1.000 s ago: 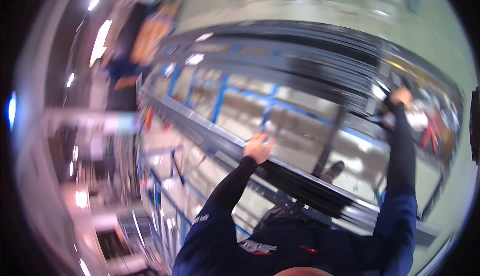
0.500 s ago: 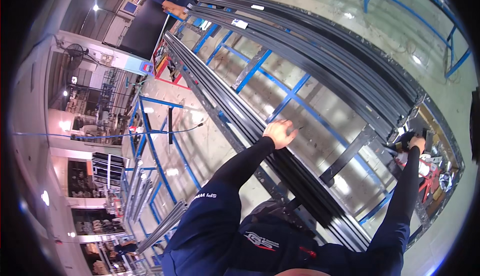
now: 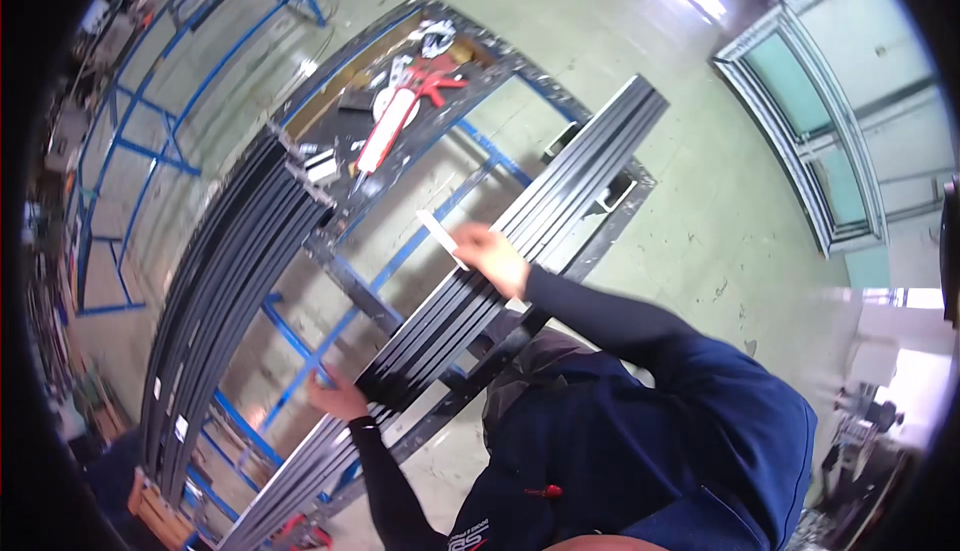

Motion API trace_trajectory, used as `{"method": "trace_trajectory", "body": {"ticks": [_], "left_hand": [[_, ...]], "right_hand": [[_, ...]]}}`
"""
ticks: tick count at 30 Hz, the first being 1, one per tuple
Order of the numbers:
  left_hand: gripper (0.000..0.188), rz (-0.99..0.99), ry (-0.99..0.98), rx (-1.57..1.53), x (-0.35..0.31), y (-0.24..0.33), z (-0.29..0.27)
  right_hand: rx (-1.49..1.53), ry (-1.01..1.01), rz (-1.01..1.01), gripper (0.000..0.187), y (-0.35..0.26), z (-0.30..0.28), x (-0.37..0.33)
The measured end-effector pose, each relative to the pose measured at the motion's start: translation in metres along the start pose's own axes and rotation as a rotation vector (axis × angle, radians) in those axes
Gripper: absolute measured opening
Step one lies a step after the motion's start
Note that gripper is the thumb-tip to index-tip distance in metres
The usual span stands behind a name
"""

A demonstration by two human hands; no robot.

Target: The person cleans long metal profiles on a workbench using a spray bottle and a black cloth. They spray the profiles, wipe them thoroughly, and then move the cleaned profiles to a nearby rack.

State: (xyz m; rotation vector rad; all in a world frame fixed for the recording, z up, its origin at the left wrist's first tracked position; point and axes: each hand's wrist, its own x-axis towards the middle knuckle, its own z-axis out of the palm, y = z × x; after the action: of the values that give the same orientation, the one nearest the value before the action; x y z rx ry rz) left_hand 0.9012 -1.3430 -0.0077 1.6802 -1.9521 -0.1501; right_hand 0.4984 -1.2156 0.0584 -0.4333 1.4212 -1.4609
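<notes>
A bundle of long black and silver metal profiles (image 3: 440, 339) runs diagonally in front of me across the rack. My right hand (image 3: 492, 259) is above the middle of it, fingers pinched on a flat white strip (image 3: 436, 233) that sticks out to the upper left. The strip's other end is hidden by the fingers. Farther down the same profiles, my left hand (image 3: 338, 397) lies at their far edge with its fingers stretched out and apart, holding nothing that I can see.
A second stack of dark profiles (image 3: 222, 296) lies to the left on the blue-framed rack (image 3: 390, 276). At the rack's far end, a tray (image 3: 345, 76) holds a red and white caulking gun (image 3: 392, 131) and scraps. Framed glass panels (image 3: 800, 131) stand at right; another blue frame (image 3: 150, 151) stands at far left.
My view has swung round to the right. My right hand has left the tool tray and come over the near profiles with the white strip. My left hand stays at the profiles, fingers now straighter.
</notes>
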Motion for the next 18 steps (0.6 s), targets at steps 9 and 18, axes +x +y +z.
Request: {"method": "trace_trajectory", "body": {"ticks": [9, 18], "left_hand": [[0.042, 0.063, -0.94, -1.037, -0.161, 0.393, 0.066], [0.03, 0.179, -1.811, -1.116, -0.259, 0.659, 0.125]], "right_hand": [[0.365, 0.615, 0.136, 0.014, 0.042, -0.202, -0.227], [0.244, 0.647, -0.113, 0.017, -0.056, -0.406, -0.247]]}}
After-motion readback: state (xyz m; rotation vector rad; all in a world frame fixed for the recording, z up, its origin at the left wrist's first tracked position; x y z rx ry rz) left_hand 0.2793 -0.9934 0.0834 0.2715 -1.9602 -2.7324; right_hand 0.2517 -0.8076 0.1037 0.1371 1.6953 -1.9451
